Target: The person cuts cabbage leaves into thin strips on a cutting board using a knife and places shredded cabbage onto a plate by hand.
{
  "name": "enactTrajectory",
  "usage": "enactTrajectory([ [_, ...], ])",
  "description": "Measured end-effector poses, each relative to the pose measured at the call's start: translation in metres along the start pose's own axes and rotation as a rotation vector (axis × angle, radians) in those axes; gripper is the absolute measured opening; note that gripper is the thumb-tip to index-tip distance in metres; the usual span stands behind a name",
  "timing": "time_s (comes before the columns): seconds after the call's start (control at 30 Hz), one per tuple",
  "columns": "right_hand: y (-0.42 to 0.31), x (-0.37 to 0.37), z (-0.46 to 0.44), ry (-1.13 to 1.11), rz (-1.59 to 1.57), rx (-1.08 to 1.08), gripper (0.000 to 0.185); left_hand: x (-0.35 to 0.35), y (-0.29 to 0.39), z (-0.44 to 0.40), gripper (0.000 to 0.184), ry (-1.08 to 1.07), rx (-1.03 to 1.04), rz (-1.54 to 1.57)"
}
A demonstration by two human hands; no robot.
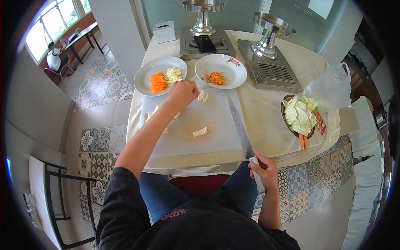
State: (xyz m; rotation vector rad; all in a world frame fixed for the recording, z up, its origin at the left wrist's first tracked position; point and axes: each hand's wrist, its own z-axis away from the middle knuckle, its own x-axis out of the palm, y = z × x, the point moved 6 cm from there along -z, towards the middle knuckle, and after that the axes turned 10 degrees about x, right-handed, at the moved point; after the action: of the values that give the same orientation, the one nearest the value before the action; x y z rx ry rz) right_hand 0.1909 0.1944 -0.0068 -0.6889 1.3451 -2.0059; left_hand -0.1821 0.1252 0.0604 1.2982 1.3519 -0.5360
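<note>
My right hand [263, 168] grips the white handle of a kitchen knife [240, 127], its long blade pointing away from me over the right edge of the white cutting board [183, 139]. Above the board's far side, my left hand [182, 92] is closed with its fingers curled under; whatever they hold is hidden. Just right of it lies a small pile of shredded cabbage [203, 96]. A pale cabbage piece [200, 132] rests mid-board, and more pieces lie partly behind my left forearm. Beyond that hand, a white plate [143, 71] carries carrot strips [158, 82] and shredded cabbage [173, 75].
A flowered plate [221, 62] holds carrot shreds [215, 78]. At right, a bowl [287, 121] contains cabbage leaves [299, 114] and carrots [303, 141], beside a plastic bag [331, 87]. Two metal stands [203, 23] [266, 46], a phone [204, 43] and a tissue box [164, 32] stand behind.
</note>
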Motion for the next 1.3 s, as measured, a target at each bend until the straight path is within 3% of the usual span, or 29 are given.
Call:
enactTrajectory([
  [0.07, -0.001, 0.001, 0.000, -0.003, 0.005, -0.009, 0.054, 0.009, -0.010, 0.000, 0.019, -0.048, -0.185, -0.052],
  [0.17, -0.003, 0.001, 0.001, -0.010, 0.000, -0.021, 0.053, 0.018, -0.010, 0.002, 0.021, 0.011, -0.108, -0.091],
  [0.37, -0.003, -0.004, 0.005, -0.018, 0.021, -0.041, 0.052, -0.002, -0.012, 0.014, 0.023, 0.013, -0.248, -0.004],
  [0.47, -0.004, -0.002, 0.011, -0.009, 0.041, -0.042, 0.052, -0.027, 0.012, 0.047, 0.019, 0.026, -0.246, 0.264],
  [0.57, -0.011, 0.007, 0.019, 0.001, 0.118, -0.039, 0.052, -0.022, 0.041, 0.081, 0.016, -0.082, 0.009, 0.343],
  [0.73, -0.030, 0.027, 0.030, -0.010, 0.379, -0.113, 0.052, 0.001, 0.066, 0.127, 0.023, 0.086, 0.076, 0.261],
  [0.87, -0.039, 0.039, 0.032, -0.022, 0.512, -0.197, 0.052, 0.018, 0.070, 0.140, 0.026, 0.274, 0.020, 0.256],
  [0.97, -0.042, 0.052, 0.034, -0.075, 0.483, -0.115, 0.053, 0.028, 0.074, 0.144, 0.026, 0.360, -0.017, 0.208],
  [1.07, -0.039, 0.066, 0.032, -0.092, 0.508, -0.118, 0.058, 0.032, 0.077, 0.141, 0.024, 0.342, -0.058, 0.215],
  [1.3, -0.039, 0.086, 0.027, -0.084, 0.645, -0.230, 0.062, 0.026, 0.085, 0.141, 0.024, 0.346, 0.058, 0.156],
])
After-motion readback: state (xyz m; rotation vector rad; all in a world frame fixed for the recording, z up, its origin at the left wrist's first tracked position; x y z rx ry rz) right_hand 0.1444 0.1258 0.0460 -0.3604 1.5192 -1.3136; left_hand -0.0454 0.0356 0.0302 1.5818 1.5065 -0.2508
